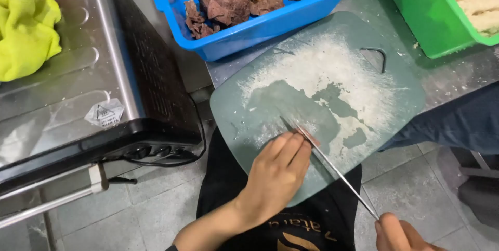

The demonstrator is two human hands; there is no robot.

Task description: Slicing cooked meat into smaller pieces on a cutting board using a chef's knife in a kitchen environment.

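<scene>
A grey-green cutting board [395, 79] dusted with white flour lies tilted over the counter edge. My left hand [275, 175] rests on its near part, fingertips touching the blade of a long thin knife [332, 168]. My right hand [400, 235], at the bottom edge of the view, grips the knife's handle end. The blade lies flat across the board, its tip pointing toward the flour patch.
A blue tub [270, 27] holding dark cooked meat pieces stands behind the board. A green tub [421, 17] with pale strips sits at the right. On the left is a steel appliance [78, 89] with a yellow-green cloth [26, 27]. Another person's blue-trousered leg [457, 121] is at the right.
</scene>
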